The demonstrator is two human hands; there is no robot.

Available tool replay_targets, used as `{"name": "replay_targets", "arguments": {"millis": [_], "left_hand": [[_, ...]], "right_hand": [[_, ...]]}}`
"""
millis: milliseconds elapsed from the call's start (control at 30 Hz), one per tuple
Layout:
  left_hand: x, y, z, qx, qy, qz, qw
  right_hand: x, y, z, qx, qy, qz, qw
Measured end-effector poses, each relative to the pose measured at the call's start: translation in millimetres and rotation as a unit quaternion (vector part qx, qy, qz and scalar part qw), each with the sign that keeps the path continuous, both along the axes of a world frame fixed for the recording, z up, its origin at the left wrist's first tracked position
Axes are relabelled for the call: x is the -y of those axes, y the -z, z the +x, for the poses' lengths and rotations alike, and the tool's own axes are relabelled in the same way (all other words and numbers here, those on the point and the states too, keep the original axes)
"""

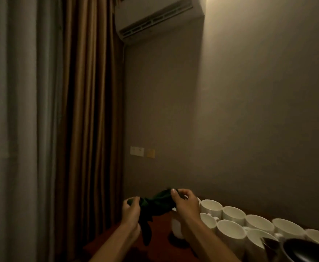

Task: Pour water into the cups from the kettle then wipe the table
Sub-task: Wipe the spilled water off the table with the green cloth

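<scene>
Hands, left [131, 207] and right [185, 202], raised, gripping dark cloth [155, 205] between them.

left hand [130, 208] + right hand [185, 202] — gripping dark cloth [155, 205] | white cups [232, 214] — right

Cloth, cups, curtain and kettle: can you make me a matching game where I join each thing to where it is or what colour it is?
Things:
1. cloth
2. cups
3. curtain
4. kettle

Descriptions:
A. white, lined up in rows on the table
B. brown, hanging on the left by the wall
C. dark green, held up between the left hand and the right hand
D. dark, at the bottom right corner, only partly in view

Right pairs: 1-C, 2-A, 3-B, 4-D
</scene>
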State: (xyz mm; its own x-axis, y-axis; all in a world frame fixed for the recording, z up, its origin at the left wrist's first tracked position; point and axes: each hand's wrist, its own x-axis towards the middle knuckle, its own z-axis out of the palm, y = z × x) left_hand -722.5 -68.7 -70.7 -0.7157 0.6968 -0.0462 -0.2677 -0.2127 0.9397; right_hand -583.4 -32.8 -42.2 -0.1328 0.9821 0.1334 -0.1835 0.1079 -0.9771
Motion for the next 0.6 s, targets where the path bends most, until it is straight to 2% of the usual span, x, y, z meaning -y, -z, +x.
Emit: {"name": "replay_targets", "arguments": {"millis": [167,267,400,600], "left_hand": [[-27.1,16.8,-31.9,-0.044,0.0,-0.061,0.997],[-37.9,21.9,-46.5,-0.129,0.029,-0.06,0.989],[-48.3,25.9,-62.6,-0.298,0.048,-0.037,0.953],[-56.6,35.5,-87.6,-0.433,0.041,-0.022,0.9]], "right_hand": [[-21.7,30.5,-35.8,0.013,0.015,-0.022,1.0],[-32.6,40.8,-48.4,0.041,0.03,-0.02,0.999],[-42.9,49.6,-55.2,0.094,0.029,-0.007,0.995],[-41.3,57.5,-62.0,0.187,0.049,0.072,0.978]]}}
